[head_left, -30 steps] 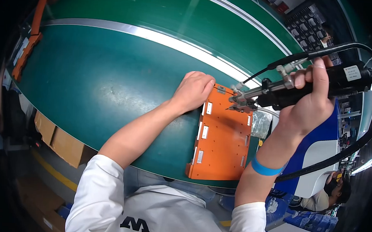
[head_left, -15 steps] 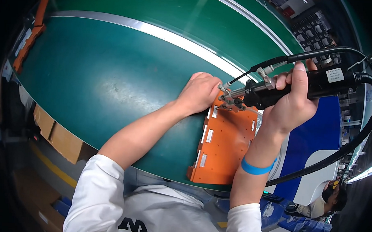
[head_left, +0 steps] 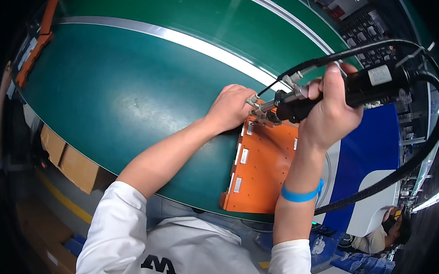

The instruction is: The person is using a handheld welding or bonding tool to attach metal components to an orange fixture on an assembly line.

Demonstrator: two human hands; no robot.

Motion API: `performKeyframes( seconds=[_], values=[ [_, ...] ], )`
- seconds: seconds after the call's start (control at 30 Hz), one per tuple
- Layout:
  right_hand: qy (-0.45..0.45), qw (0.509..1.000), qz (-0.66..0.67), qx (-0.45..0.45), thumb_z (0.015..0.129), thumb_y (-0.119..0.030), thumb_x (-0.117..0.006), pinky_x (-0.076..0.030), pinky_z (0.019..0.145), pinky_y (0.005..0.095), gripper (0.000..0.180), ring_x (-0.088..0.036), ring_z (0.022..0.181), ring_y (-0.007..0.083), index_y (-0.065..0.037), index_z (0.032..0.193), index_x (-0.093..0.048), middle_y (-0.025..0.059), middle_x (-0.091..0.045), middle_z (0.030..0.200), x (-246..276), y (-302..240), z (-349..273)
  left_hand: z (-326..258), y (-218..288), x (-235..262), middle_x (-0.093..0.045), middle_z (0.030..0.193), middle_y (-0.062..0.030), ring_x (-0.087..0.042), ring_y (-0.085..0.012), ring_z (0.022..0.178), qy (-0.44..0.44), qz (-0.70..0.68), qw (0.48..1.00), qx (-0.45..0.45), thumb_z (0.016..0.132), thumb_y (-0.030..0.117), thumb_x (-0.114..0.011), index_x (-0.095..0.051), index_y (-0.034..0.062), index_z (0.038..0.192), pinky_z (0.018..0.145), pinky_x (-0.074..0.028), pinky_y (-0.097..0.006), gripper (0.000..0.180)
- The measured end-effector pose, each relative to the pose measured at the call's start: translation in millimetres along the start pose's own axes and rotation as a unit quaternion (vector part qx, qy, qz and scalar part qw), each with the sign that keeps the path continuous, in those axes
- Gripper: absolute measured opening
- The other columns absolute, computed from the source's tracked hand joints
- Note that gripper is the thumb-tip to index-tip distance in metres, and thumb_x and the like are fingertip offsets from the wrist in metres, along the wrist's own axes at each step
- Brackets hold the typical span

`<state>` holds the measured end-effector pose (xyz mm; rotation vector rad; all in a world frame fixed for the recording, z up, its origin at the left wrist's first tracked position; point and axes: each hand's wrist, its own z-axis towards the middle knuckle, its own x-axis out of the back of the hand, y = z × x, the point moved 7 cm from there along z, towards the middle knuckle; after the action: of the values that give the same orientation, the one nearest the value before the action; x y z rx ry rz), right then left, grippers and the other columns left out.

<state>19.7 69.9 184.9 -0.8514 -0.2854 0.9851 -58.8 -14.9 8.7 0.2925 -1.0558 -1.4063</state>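
An orange metal panel [head_left: 263, 170] with small holes and silver plates [head_left: 244, 156] along its left side lies on the green worktop. My left hand [head_left: 231, 109] is closed at the panel's far left corner, its fingertips partly hidden. In my right hand [head_left: 330, 115] is a black power screwdriver [head_left: 374, 89], gripped around its body and slanting down to the left. Its metal nose [head_left: 265, 109] is at the panel's far end, close beside my left fingers. Whether the tip touches the panel is hidden.
A thick black cable [head_left: 379, 187] loops from the screwdriver down the right side. Beyond the worktop [head_left: 109, 83] runs a metal rail [head_left: 199, 44]. A blue and white machine panel [head_left: 370, 158] stands at right. Cardboard boxes [head_left: 74, 162] sit below left. Another person [head_left: 379, 237] is at far right.
The screwdriver and my right hand have shifted left and slightly away from me. The panel has moved a little left and away; my left hand stays at its corner.
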Motion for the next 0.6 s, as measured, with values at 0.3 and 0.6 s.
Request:
performKeyframes(
  seconds=[0.3,0.6],
  values=[
    [0.069,0.993,0.021,0.096,0.081,-0.003,-0.059,-0.041,0.048,0.0236,0.013,-0.047,0.047,0.0116,0.004,0.092,-0.061,0.0038,-0.050,0.060,58.5,-74.0,55.9,-11.2,2.3,43.1,-0.056,0.058,-0.0060,-0.054,-0.0141,0.052,-0.110,-0.047,0.969,0.218,0.088,0.031,-0.052,-0.062,-0.0023,0.077,0.052,-0.044,-0.030,0.036],
    [0.018,0.999,0.005,0.028,0.084,-0.004,-0.056,-0.038,0.047,0.0243,0.020,-0.045,0.048,0.0099,0.006,0.102,-0.054,0.0022,-0.046,0.062,27.0,-44.4,6.2,-53.6,4.1,8.3,-0.055,0.059,-0.0049,-0.045,-0.0081,0.037,-0.294,-0.275,0.814,0.417,0.091,0.025,-0.053,-0.060,-0.0038,0.076,0.031,-0.035,-0.023,0.033]
  ],
)
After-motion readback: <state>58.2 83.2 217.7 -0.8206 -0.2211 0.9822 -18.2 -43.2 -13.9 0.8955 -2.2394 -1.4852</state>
